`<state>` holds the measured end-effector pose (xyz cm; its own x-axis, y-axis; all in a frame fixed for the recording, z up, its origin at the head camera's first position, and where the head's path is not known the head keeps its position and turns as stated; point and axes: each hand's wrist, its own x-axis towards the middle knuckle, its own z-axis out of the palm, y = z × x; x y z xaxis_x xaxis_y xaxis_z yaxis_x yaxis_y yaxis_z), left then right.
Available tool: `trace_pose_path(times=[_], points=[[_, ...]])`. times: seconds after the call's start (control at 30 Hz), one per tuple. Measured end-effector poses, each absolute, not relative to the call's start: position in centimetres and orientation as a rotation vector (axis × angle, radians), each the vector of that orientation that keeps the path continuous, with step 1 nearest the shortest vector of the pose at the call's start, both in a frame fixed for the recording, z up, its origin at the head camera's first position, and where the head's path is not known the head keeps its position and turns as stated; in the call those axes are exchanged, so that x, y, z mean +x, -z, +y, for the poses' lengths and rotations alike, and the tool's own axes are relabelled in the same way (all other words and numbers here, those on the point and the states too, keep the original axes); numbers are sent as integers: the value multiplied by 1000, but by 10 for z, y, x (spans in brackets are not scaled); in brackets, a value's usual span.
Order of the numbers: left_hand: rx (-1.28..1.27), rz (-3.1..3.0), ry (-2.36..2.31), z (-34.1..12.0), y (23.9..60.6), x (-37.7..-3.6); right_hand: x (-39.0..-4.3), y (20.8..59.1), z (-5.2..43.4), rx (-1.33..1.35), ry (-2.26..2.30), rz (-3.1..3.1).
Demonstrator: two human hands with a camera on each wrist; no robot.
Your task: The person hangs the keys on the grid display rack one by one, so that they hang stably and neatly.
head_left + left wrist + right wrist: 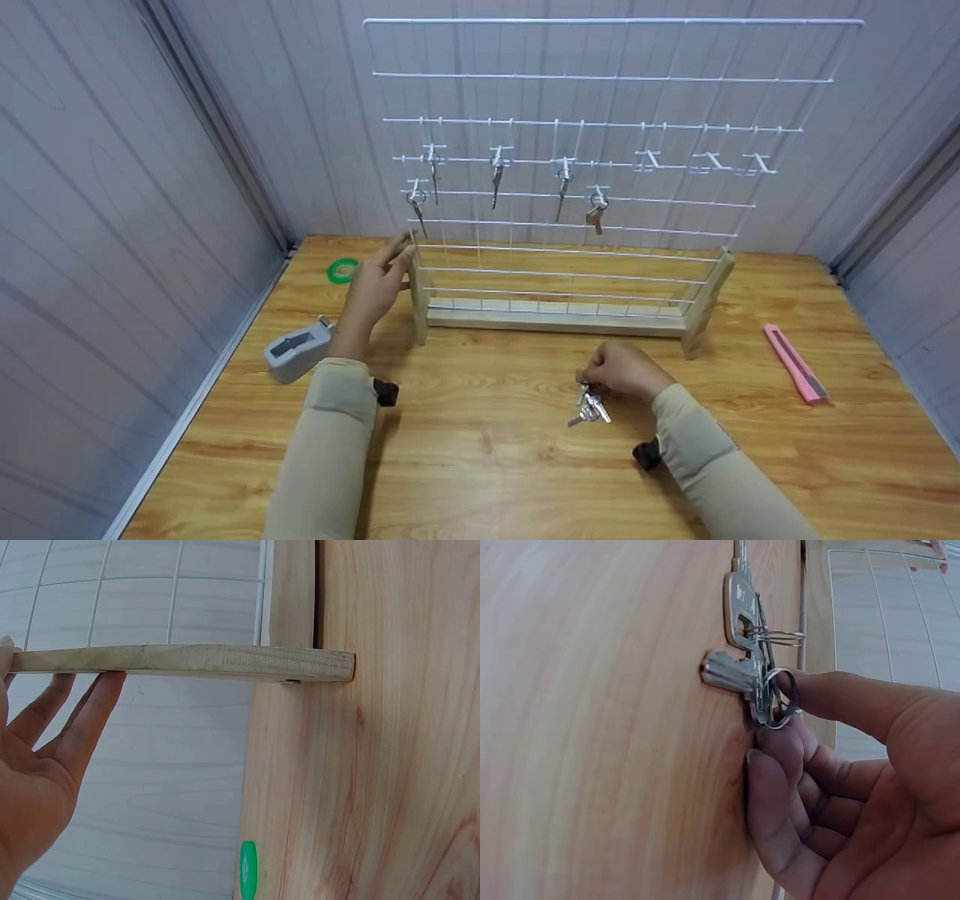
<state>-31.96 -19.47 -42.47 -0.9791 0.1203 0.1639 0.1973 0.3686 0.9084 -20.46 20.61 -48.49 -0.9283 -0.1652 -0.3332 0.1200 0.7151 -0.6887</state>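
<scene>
The right hand (622, 371) pinches a bunch of keys (590, 409) lying on the counter (487, 450) near the wire key rack (570, 225); the left hand (375, 289), fingers spread, steadies its wooden leg (left end). Lifting a key toward a free hook seems next.

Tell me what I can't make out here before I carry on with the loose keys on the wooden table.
- Bunch of silver keys: head view too small to count them; in the right wrist view they overlap and the right hand covers part.
- Keys hanging on the white wire rack: too small to read their shapes.
- Left hand: cut off by the left wrist view's edge; thumb mostly unseen.
- Pink utility knife: blade state too small to tell.
</scene>
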Motion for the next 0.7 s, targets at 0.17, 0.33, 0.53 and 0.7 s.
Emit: trace_pose_path(times=[0.17, 0.33, 0.53, 0.7], points=[[-301, -2544, 1717, -195, 424, -318, -205, 486, 206, -68, 1114, 2520], [-298, -2532, 1737, -195, 424, -319, -205, 487, 205, -49, 1150, 2504], [-299, -2528, 1725, -195, 425, -320, -205, 493, 205, -65, 1231, 2502], [-300, -2524, 1721, -195, 426, -321, -205, 495, 204, -143, 1307, 2542]])
